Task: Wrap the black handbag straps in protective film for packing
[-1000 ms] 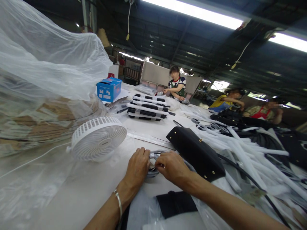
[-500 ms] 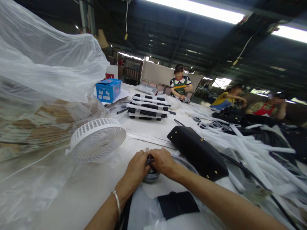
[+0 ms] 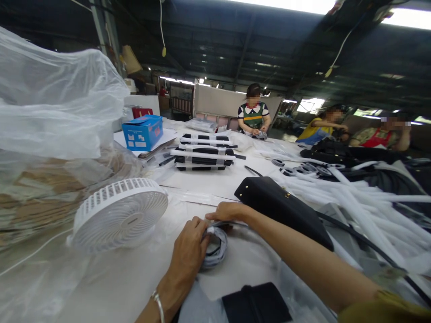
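Observation:
My left hand [image 3: 188, 249] is closed round a coiled strap wrapped in grey-white film [image 3: 215, 246], which rests on the white table [image 3: 111, 278]. My right hand [image 3: 227, 211] pinches the top of the same coil, its fingers pressed on the wrap. A black handbag [image 3: 281, 208] with gold studs lies just right of my right wrist. A black flat piece in a clear plastic bag [image 3: 254, 303] lies near the table's front edge, under my arms.
A white desk fan [image 3: 117, 215] stands left of my hands. A big clear bag over cardboard [image 3: 50, 134] fills the left. Farther back are a blue box [image 3: 143, 132], stacked black bags [image 3: 202, 154], and white wrapped straps [image 3: 363, 202]. Three people work at the far side.
The camera has tipped down and shifted. My hands moved apart a little: the right hand reached up over the coil's far edge, and the coil now shows between them.

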Demonstrator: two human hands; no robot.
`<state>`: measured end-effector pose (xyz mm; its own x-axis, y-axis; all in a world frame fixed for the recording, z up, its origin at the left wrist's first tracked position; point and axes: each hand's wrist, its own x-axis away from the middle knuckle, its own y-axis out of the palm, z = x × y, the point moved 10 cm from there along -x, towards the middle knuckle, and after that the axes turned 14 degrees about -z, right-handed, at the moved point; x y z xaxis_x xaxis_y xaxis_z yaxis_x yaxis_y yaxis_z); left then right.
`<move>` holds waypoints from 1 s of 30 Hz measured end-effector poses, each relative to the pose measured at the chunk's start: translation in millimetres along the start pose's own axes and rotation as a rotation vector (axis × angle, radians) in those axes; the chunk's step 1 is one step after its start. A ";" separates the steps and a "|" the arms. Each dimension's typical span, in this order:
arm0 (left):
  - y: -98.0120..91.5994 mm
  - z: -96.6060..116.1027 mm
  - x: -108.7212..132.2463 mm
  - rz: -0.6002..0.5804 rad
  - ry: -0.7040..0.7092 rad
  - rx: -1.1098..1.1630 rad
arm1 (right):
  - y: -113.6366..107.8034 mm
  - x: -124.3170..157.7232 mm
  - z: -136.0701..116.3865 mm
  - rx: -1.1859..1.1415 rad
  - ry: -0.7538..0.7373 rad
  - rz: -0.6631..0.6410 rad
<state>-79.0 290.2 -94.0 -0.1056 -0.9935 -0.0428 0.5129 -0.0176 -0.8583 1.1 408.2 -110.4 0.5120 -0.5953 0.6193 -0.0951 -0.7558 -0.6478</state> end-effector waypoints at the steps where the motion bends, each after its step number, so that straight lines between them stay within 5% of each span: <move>1: -1.3 0.9 0.5 0.009 0.006 0.003 | 5.3 -3.1 -1.2 -0.026 -0.017 -0.030; 6: -0.3 -3.9 -1.2 0.009 -0.013 0.062 | 16.0 -5.2 -12.6 -0.125 -0.159 -0.056; 13: 2.9 -19.0 -2.9 0.030 -0.086 0.186 | 11.1 11.8 -31.6 -0.057 -0.333 0.120; 22: 2.5 -24.6 0.3 0.056 -0.157 0.186 | 31.9 64.8 -49.1 0.195 -0.565 0.087; 30: 8.2 -19.4 -4.9 0.008 -0.105 0.133 | 40.0 65.2 -58.1 0.397 -0.606 0.242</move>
<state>-90.8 297.1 -110.8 -0.0149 -0.9998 0.0106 0.6227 -0.0176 -0.7823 -18.9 323.3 -70.2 0.9056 -0.3919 0.1623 -0.0088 -0.3998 -0.9166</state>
